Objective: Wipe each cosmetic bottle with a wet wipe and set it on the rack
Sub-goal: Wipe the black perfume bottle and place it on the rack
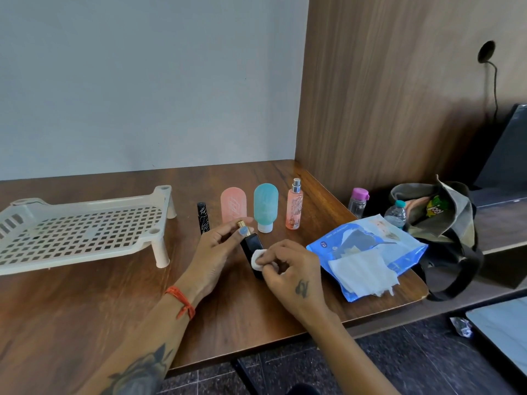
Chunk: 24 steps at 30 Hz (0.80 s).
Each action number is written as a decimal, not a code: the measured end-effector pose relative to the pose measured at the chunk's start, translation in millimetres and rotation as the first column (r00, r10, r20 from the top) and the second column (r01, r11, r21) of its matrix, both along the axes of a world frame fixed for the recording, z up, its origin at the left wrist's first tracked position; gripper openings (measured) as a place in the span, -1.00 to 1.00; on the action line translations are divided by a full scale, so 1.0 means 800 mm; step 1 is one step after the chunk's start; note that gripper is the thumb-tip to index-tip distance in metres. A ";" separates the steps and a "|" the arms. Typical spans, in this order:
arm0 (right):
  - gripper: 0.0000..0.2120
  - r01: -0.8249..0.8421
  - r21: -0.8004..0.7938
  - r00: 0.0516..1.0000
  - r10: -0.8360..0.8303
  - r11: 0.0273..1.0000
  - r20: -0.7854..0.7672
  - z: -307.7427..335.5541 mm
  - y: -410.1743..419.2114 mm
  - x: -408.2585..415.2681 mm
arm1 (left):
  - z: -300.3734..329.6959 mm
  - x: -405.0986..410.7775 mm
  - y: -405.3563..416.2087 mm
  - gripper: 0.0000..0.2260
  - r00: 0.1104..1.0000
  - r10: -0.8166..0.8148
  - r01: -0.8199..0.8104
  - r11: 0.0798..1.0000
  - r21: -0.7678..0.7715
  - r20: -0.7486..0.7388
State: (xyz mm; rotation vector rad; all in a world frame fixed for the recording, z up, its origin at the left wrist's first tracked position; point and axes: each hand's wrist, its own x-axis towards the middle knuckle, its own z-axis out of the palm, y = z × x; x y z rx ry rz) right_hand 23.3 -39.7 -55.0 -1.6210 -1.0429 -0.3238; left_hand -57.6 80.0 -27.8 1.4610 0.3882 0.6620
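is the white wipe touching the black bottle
Touching. The head view shows the right hand pressing the white wipe flat against the black bottle, no gap between them; the left hand grips the bottle.

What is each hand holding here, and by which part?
The left hand grips the black bottle near its gold cap; the right hand pinches a bunched wet wipe against its side.

Two bare forearms, no sleeves in view. Left hand (212, 253): orange-red thread band (182, 302) knotted at the wrist, pale blue polish on the thumbnail, and a large dark tattoo on the forearm, possibly a flower, cut off by the frame edge. Right hand (288, 273): one small dark tattoo on its back.
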 end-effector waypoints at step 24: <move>-0.85 0.106 0.086 0.984 -0.117 0.991 0.135 -0.002 0.002 0.002 | -0.005 0.001 0.007 -0.76 0.999 -0.011 0.013 0.999 -0.034 0.050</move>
